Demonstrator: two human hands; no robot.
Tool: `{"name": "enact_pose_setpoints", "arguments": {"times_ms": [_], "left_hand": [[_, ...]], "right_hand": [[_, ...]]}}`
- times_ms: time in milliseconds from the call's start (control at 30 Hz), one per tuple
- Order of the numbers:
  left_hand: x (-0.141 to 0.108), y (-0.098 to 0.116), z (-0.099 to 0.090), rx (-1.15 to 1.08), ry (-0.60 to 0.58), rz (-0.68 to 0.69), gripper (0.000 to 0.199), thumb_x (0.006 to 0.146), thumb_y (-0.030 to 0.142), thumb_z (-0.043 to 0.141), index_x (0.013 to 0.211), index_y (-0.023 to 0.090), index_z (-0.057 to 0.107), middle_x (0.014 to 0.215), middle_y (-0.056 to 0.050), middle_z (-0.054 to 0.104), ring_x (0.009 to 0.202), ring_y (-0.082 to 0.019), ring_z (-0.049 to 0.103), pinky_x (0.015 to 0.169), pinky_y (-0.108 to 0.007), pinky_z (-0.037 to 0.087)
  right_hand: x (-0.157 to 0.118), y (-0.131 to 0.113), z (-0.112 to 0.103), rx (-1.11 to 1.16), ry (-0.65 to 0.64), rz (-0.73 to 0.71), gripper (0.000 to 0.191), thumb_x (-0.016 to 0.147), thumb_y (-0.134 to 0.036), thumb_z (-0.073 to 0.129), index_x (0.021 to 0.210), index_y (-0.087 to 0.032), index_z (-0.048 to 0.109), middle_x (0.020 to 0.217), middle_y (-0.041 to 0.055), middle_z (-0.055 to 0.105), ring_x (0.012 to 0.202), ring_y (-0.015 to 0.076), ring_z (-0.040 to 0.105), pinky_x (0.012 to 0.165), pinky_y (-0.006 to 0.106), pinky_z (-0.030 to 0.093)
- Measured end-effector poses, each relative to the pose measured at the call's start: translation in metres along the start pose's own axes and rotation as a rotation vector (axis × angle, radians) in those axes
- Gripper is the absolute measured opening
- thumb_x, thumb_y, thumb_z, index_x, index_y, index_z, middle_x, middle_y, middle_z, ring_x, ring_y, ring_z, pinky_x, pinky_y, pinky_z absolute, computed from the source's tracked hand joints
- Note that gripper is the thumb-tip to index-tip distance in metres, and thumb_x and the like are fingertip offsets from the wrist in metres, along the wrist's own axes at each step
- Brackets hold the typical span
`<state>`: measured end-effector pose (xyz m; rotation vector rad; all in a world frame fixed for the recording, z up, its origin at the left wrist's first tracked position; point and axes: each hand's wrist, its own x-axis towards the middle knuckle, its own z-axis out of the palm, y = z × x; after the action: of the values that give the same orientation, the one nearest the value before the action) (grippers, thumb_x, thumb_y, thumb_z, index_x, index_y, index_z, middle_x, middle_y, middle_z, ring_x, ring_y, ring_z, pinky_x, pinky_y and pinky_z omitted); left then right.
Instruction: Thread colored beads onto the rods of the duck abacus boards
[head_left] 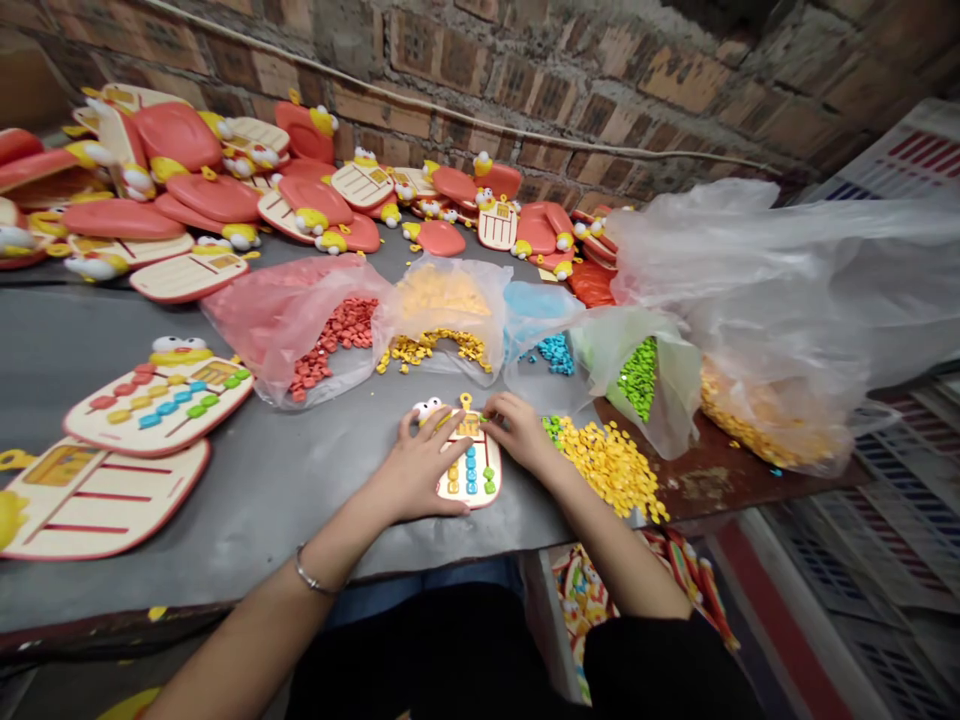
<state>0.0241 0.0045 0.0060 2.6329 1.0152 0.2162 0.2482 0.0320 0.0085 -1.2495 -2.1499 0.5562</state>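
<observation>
Smooth moulded plastic with a soft sheen marks the counting board [469, 470] under the person's fingers and the duck-shaped boards [214, 198] heaped behind it, their coral backs glossier than their cream faces. Small plastic beads [607, 465] lie in a loose yellow pile with a lightly shiny finish. Thin, crinkled polythene bags [450, 300] catch the light, translucent and slick. The grey tabletop [262, 490] looks matt and scuffed, its material hard to tell, while a rust-brown sheet [720, 490] beside it is blotched and worn. Behind, a brick wall [480, 60] shows rough, pitted faces. A polished metal bangle [311, 572] gleams at one wrist.
</observation>
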Motion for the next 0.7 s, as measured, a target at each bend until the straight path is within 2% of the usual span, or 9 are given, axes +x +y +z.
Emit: {"name": "enact_pose_setpoints", "arguments": {"times_ms": [167,267,367,400,467,567,700], "left_hand": [[0.0,0.0,0.001,-0.004,0.009,0.0,0.09,0.069,0.072,0.066,0.143,0.026,0.043,0.158,-0.013,0.025,0.143,-0.037,0.018,0.111,-0.059,0.003],[0.0,0.0,0.001,-0.004,0.011,-0.002,0.086,0.07,0.071,0.066,0.141,0.026,0.046,0.157,-0.013,0.028,0.143,-0.037,0.019,0.111,-0.059,0.003],[0.0,0.0,0.0,0.003,0.008,-0.008,0.083,0.071,0.071,0.066,0.138,0.025,0.05,0.156,-0.015,0.03,0.143,-0.037,0.019,0.111,-0.059,0.004],[0.0,0.0,0.0,0.003,0.007,-0.009,0.083,0.07,0.071,0.066,0.137,0.025,0.05,0.156,-0.015,0.029,0.143,-0.037,0.019,0.111,-0.06,0.004],[-0.001,0.0,-0.001,0.0,0.008,-0.009,0.084,0.069,0.071,0.067,0.138,0.026,0.049,0.157,-0.014,0.027,0.143,-0.038,0.019,0.11,-0.06,0.005],[-0.001,-0.001,-0.001,0.002,0.01,-0.007,0.085,0.069,0.072,0.067,0.139,0.027,0.048,0.157,-0.013,0.026,0.143,-0.039,0.019,0.11,-0.061,0.006],[-0.001,-0.002,-0.001,0.016,0.005,-0.008,0.085,0.069,0.074,0.065,0.139,0.028,0.048,0.157,-0.012,0.026,0.142,-0.039,0.02,0.11,-0.06,0.006]], "right_hand": [[-0.009,0.004,0.009,-0.11,0.028,-0.087,0.012,0.094,-0.022,0.053,0.088,-0.019,0.062,0.093,0.0099,0.062,0.091,0.0234,0.057,0.082,0.039,0.049],[-0.02,-0.002,0.0,-0.11,-0.017,-0.116,0.016,0.096,-0.025,0.052,0.09,-0.02,0.066,0.098,0.0096,0.064,0.094,0.023,0.058,0.091,0.044,0.046],[-0.028,-0.009,-0.019,-0.019,-0.149,-0.132,0.017,0.096,-0.028,0.054,0.089,-0.021,0.067,0.096,0.0068,0.068,0.095,0.0218,0.06,0.096,0.044,0.044],[-0.03,-0.01,-0.026,0.023,-0.163,-0.11,0.017,0.096,-0.028,0.054,0.088,-0.021,0.067,0.094,0.0062,0.069,0.094,0.0215,0.061,0.094,0.042,0.046],[-0.032,-0.005,-0.038,0.054,-0.089,-0.025,0.016,0.095,-0.028,0.055,0.088,-0.021,0.067,0.091,0.0061,0.069,0.091,0.0213,0.062,0.086,0.038,0.049],[-0.035,0.012,-0.045,-0.109,0.052,0.103,0.011,0.093,-0.024,0.057,0.092,-0.019,0.067,0.093,0.0079,0.067,0.09,0.023,0.062,0.082,0.037,0.049],[-0.036,0.034,-0.034,-0.376,-0.023,0.176,0.019,0.086,-0.01,0.06,0.101,-0.018,0.068,0.095,0.0099,0.064,0.09,0.0234,0.059,0.082,0.035,0.048]]}}
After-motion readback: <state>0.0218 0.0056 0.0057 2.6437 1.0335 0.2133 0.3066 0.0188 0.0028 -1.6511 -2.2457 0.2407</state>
